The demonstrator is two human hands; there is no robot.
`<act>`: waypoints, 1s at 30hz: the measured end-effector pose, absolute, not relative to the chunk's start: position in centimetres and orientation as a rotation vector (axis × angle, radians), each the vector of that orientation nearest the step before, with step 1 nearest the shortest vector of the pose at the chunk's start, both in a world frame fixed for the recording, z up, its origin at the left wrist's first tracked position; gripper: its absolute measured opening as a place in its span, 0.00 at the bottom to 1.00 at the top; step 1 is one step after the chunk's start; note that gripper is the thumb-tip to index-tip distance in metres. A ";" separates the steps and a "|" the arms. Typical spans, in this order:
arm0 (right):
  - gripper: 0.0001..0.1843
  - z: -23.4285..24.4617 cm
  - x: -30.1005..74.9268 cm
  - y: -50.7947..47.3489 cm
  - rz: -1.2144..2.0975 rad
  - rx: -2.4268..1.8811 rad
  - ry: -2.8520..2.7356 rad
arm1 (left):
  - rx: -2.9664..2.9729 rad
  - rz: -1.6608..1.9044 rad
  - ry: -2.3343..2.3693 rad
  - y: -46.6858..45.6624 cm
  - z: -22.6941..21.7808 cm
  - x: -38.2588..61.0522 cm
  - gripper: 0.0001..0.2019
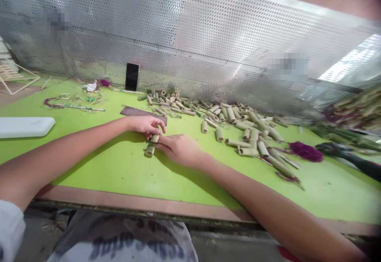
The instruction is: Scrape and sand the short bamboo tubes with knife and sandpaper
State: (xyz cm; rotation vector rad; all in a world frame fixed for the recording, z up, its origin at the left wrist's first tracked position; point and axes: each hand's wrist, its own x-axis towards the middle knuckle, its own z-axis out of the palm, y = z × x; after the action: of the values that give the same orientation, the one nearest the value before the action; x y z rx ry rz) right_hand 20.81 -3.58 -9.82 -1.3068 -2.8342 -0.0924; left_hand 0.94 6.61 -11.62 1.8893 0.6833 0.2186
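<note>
A short green bamboo tube (pixel 150 148) is held low over the green tabletop, its open cut end toward me. My left hand (pixel 146 125) is at its far end, index finger bent and lower fingertips closed on the tube. From the right, my right hand (pixel 182 149) reaches in with thumb and forefinger closed against the tube's side; this hand is slightly blurred. A thin dark line crosses the tube near my fingertips, too small to make out. Just behind my left hand lies a flat brown strip (pixel 139 111).
Many cut bamboo pieces (pixel 230 114) are heaped along the mesh wall (pixel 166 36). A phone (pixel 131 77) leans upright there. Purple twine (pixel 306 151) and a dark-handled tool (pixel 351 157) lie right; a white box-like object (pixel 26 127) is left. The table's brown edge (pixel 143 200) runs in front.
</note>
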 end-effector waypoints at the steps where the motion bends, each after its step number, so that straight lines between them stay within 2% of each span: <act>1: 0.20 -9.8 20.8 -3.6 -0.087 -1.286 -2.851 | 1.882 0.215 0.669 6.6 -11.7 0.9 0.17; 6: 0.21 -9.7 20.8 -3.5 -0.137 -1.459 -2.756 | 1.877 0.245 0.693 6.7 -11.7 1.0 0.19; 9: 0.21 -9.7 20.8 -3.4 -0.088 -1.368 -2.829 | 1.879 0.220 0.682 6.6 -11.5 1.0 0.18; 21: 0.21 -9.8 20.6 -3.6 -0.144 -1.468 -2.748 | 1.861 0.249 0.672 6.5 -11.6 0.9 0.18; 25: 0.21 -10.1 20.5 -3.6 -0.104 -1.275 -2.829 | 1.848 0.233 0.655 6.5 -11.6 0.8 0.18; 30: 0.22 -9.9 20.5 -3.2 -0.162 -1.423 -2.759 | 1.862 0.245 0.662 6.3 -11.5 0.8 0.17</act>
State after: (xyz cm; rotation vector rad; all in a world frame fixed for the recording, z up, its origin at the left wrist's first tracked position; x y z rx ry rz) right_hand 20.53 -3.18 -9.91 -1.4235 -2.7593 -0.1619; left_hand 0.79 6.31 -11.46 1.8620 0.6620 0.2446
